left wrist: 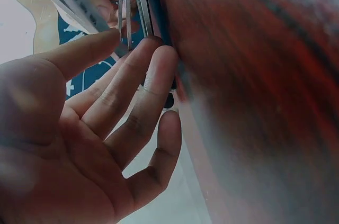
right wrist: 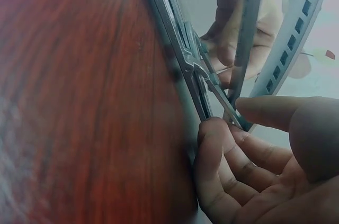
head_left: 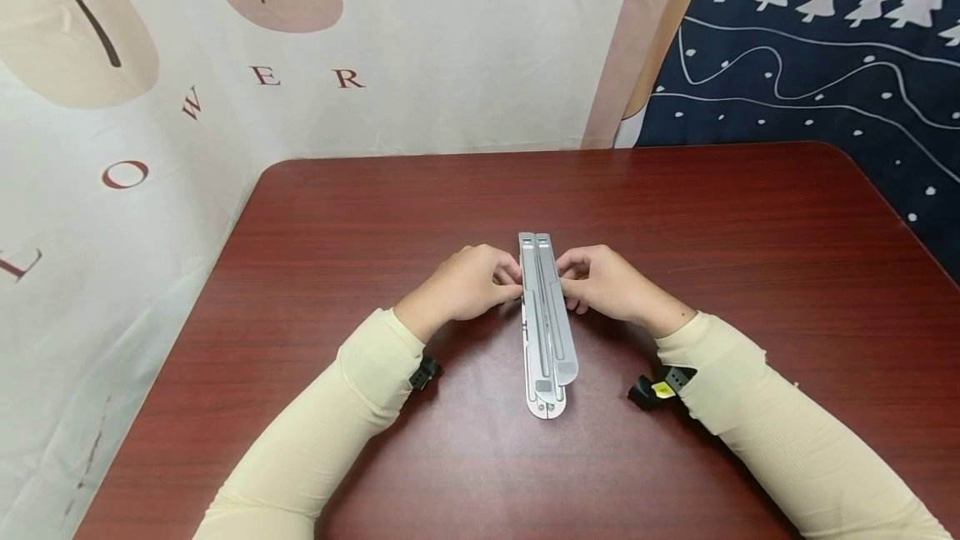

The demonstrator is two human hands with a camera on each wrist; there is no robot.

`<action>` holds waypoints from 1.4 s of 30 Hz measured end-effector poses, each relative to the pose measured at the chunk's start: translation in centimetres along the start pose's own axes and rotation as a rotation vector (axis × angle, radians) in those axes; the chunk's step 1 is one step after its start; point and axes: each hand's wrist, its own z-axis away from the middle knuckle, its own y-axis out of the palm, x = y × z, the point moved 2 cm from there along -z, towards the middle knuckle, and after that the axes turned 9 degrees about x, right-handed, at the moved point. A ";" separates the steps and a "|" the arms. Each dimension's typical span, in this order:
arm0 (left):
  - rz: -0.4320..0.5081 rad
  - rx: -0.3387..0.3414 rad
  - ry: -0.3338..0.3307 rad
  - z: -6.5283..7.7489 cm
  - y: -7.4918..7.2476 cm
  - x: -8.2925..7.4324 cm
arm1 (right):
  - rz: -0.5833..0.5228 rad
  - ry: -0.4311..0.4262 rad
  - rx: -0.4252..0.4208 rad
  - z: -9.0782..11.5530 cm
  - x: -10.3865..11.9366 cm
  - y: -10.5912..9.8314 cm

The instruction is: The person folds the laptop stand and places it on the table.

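Observation:
A silver folding laptop stand (head_left: pixel 543 315) lies nearly folded on the table, its long slotted arms side by side and pointing toward me. From the left side, my left hand (head_left: pixel 476 282) pinches its edge with thumb and fingers. My right hand (head_left: pixel 600 283) pinches the opposite edge at about the same height. The right wrist view shows the hinged struts of the stand (right wrist: pixel 193 68), with the upper arms raised at an angle above the base. In the left wrist view, the thumb and fingertips of the left hand (left wrist: pixel 106 113) meet the thin metal bars.
The reddish-brown wooden table (head_left: pixel 360 215) has rounded far corners. Behind it hang a pale curtain (head_left: pixel 465 48) with printed letters and a dark blue cloth (head_left: pixel 817 65) with white trees. Black wrist straps (head_left: pixel 425 372) show at the cream sleeves (head_left: pixel 322 432).

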 end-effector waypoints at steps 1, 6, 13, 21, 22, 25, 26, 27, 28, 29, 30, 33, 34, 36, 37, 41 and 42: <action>-0.002 0.000 0.001 0.0 0.0 0.0 | 0.006 0.001 0.000 0.0 0.0 0.0; -0.008 -0.003 0.011 0.0 0.1 0.0 | 0.056 0.005 0.002 0.1 0.2 -0.1; -0.039 0.011 0.024 0.1 0.5 0.0 | 0.156 0.019 0.026 0.3 0.4 0.0; -0.138 -0.001 -0.006 0.3 1.1 -0.5 | 0.291 -0.007 0.074 0.8 0.7 0.0; -0.148 -0.001 -0.006 0.3 1.2 -0.5 | 0.314 -0.016 0.078 0.8 0.6 0.0; -0.193 -0.005 0.002 0.5 1.2 -0.7 | 0.390 -0.051 0.081 0.8 0.4 -0.1; -0.210 -0.005 0.005 0.5 1.3 -0.8 | 0.410 -0.061 0.084 0.9 0.4 0.0; -0.229 -0.006 0.008 0.6 1.3 -0.8 | 0.426 -0.069 0.086 0.9 0.4 0.0; -0.244 -0.007 0.011 0.7 1.4 -0.9 | 0.442 -0.074 0.087 0.9 0.4 0.0; -0.258 -0.007 0.014 0.8 1.4 -0.9 | 0.456 -0.082 0.090 0.9 0.3 0.0; -0.269 -0.004 0.016 0.8 1.5 -0.9 | 0.469 -0.088 0.093 1.0 0.3 0.1; -0.282 -0.002 0.026 0.9 1.7 -1.0 | 0.490 -0.091 0.101 1.2 0.2 0.3; -0.283 -0.002 0.029 0.9 1.8 -1.1 | 0.496 -0.093 0.103 1.3 0.1 0.3; -0.288 -0.004 0.033 0.9 1.9 -1.1 | 0.506 -0.093 0.104 1.4 0.1 0.4; -0.292 -0.005 0.034 0.9 1.9 -1.1 | 0.507 -0.093 0.104 1.5 0.1 0.4; -0.301 -0.009 0.036 0.9 2.0 -1.1 | 0.504 -0.087 0.102 1.5 0.0 0.4; -0.302 -0.009 0.037 0.9 2.0 -1.1 | 0.502 -0.086 0.101 1.5 0.0 0.4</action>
